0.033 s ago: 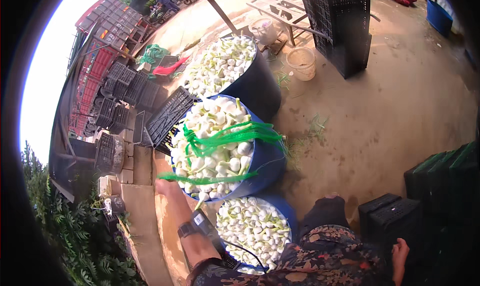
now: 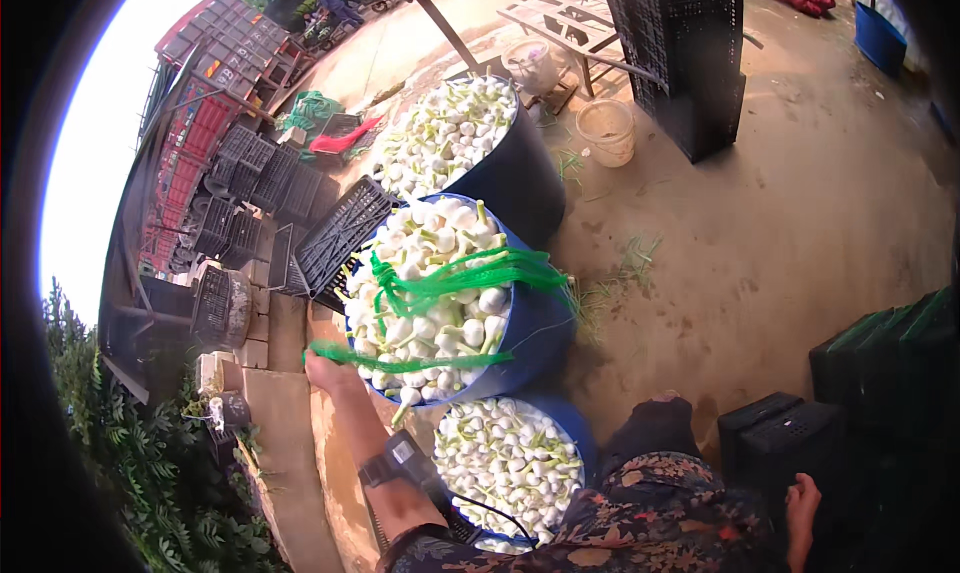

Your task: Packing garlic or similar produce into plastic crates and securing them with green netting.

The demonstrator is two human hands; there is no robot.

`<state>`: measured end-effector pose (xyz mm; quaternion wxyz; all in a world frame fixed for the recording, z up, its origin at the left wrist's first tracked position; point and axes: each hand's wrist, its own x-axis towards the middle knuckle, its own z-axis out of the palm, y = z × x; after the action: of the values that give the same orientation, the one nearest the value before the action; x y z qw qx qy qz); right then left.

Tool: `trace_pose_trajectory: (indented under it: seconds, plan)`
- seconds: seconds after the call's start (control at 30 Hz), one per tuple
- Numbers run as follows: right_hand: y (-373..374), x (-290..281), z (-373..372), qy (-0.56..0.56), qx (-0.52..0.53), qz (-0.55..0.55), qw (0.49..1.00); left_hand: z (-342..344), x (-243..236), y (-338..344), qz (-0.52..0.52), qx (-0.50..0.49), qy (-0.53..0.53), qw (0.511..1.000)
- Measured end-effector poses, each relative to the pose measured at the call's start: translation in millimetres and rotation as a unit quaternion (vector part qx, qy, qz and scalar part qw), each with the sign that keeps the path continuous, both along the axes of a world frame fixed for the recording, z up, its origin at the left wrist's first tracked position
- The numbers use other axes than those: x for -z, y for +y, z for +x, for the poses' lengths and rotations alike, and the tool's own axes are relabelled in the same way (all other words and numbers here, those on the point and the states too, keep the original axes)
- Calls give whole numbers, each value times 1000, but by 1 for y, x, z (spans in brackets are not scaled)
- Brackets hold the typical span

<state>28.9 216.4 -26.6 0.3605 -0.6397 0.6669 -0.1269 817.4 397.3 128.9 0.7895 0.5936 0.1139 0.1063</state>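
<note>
My left hand [image 2: 326, 371] is closed on the end of a strip of green netting [image 2: 420, 361]. The strip runs across the near part of a blue barrel [image 2: 545, 308] heaped with white garlic bulbs [image 2: 430, 228] on green stems. A knotted bundle of green netting [image 2: 450, 281] lies over the middle of the same heap and hangs past the barrel's right rim. My right hand [image 2: 801, 503] hangs low at the right with its fingers curled in, and nothing shows in it. Closer to me, garlic bulbs [image 2: 505, 463] fill another blue barrel [image 2: 565, 423].
A dark barrel [image 2: 530, 173] of garlic stands beyond. Black crates [image 2: 340, 238] lean at its left; more black crates [image 2: 675, 63] are stacked at the back. A pale bucket [image 2: 606, 133] stands on the floor. Dark crates [image 2: 780, 438] sit at my right. A red truck [image 2: 205, 113] is far left.
My left hand has shifted slightly left and up with the netting's end, and the strip's tip now shows past it. The whole view has moved a little; the right hand looks the same.
</note>
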Motion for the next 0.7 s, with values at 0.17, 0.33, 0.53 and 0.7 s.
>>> trace_pose_trajectory:
  seconds: [0.17, 0.33, 0.53, 0.7]
  plan:
    - [-77, -115, 176, -132, -97, -39, 986, -202, -34, -186, 26, 476, -46, 878]
    - [-80, -188, 295, -347, -300, 46, 887, -361, -37, -241, -119, 757, 108, 633]
    - [-47, -172, 205, -279, -186, 284, 898, -329, -66, -299, -289, 597, 108, 741]
    - [-27, -190, 169, -199, -103, 227, 948, -277, -43, -319, -255, 496, 33, 830]
